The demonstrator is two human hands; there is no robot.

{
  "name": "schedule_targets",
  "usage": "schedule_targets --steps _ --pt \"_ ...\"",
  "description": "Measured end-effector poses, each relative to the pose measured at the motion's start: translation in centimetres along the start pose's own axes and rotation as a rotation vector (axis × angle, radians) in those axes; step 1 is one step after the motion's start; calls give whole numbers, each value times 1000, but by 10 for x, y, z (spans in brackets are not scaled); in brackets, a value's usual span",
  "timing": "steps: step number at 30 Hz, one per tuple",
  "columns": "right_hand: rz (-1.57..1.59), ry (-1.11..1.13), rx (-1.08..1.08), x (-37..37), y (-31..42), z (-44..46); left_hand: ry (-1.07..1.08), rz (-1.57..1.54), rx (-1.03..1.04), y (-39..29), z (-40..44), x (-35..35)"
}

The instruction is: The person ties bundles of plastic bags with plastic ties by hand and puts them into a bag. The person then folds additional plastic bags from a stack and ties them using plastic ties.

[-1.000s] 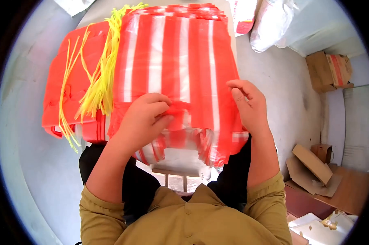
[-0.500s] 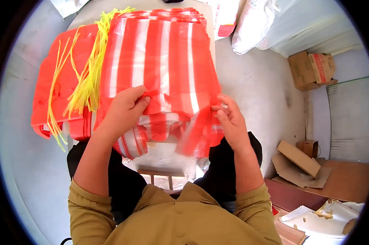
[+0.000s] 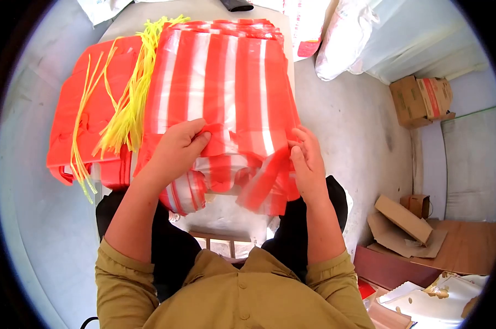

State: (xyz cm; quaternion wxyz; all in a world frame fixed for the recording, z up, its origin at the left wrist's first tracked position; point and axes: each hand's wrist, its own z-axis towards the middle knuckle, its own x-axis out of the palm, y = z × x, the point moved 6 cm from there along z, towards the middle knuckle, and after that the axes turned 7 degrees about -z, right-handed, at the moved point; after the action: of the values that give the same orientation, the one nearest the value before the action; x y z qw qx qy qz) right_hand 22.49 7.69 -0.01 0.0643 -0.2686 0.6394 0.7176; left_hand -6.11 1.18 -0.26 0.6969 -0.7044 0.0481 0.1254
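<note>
A thick stack of red-and-white striped plastic bags (image 3: pixel 218 82) lies in front of me, its loose handle ends hanging over the near edge. My left hand (image 3: pixel 179 145) pinches the top plastic bag near its lower edge, thumb against the fingers. At the lower right corner, my right hand (image 3: pixel 309 162) holds that bag's edge between thumb and fingers. One translucent handle flap (image 3: pixel 264 186) slants down between the hands. Along the stack's left side lies a bundle of yellow plastic strips (image 3: pixel 130 107).
Left of the stack are folded red bags (image 3: pixel 75 129) with some yellow strips over them. The table (image 3: pixel 149 12) shows at the back. White sacks (image 3: pixel 344 41) stand beyond its right side. Cardboard boxes (image 3: pixel 421 101) and an opened carton (image 3: pixel 404 227) are at the right.
The view has shifted slightly, so the stack sits a little lower and to the right. My right thumb and fingers have drawn closer together on the bag's edge.
</note>
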Motion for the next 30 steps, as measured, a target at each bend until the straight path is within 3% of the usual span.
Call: schedule_targets --steps 5,16,24,27,30 --pt "-79 17 13 1 3 -1 -6 -50 0 1 0 1" --pt "181 135 302 2 -12 -27 -8 -82 -46 -1 -3 1" --pt "158 99 256 12 -16 -2 28 -101 -75 9 -1 0" --pt "306 133 307 13 -8 -3 26 -70 -72 5 -1 -1" --pt "227 128 436 5 -4 -15 22 -62 -73 8 0 0"
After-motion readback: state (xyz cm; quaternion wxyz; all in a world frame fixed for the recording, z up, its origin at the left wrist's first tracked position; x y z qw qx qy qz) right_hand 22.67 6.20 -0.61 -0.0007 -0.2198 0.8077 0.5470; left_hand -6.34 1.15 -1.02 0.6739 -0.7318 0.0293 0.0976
